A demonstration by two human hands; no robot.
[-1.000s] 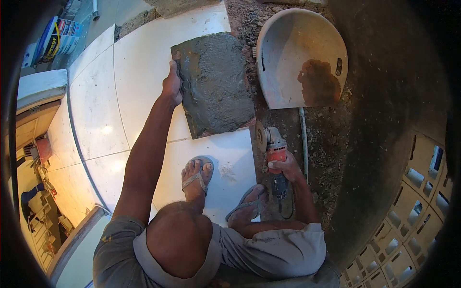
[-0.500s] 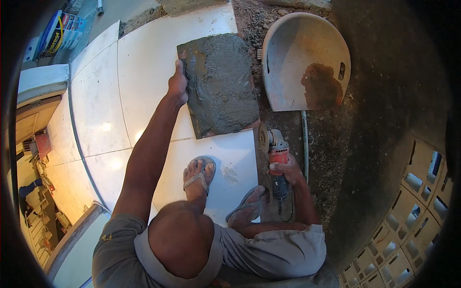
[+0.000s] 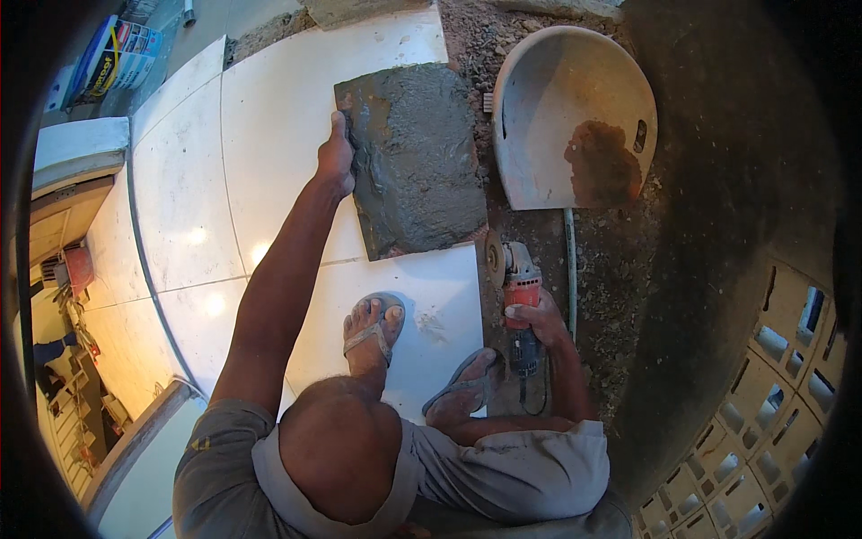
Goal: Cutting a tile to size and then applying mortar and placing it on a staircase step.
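Observation:
A thin slab (image 3: 417,162), its upper face coated with wet grey mortar, overlaps the white floor tiles (image 3: 292,117) and reaches the bare soil on the right. My left hand (image 3: 336,160) is closed on its left edge, thumb on top and fingers hidden beneath. In my right hand (image 3: 535,316) is a red and dark angle grinder (image 3: 522,294), held by its body beside the tile edge. Its disc (image 3: 494,258) stands upright just below the slab's lower right corner. Whether the disc is spinning cannot be made out.
A shallow pan (image 3: 539,99) with a wet brown patch lies at the upper right, above a pale pipe (image 3: 570,269). My sandalled feet (image 3: 373,337) are near the grinder. A bucket (image 3: 121,58) stands far left; perforated blocks (image 3: 763,386) line the lower right.

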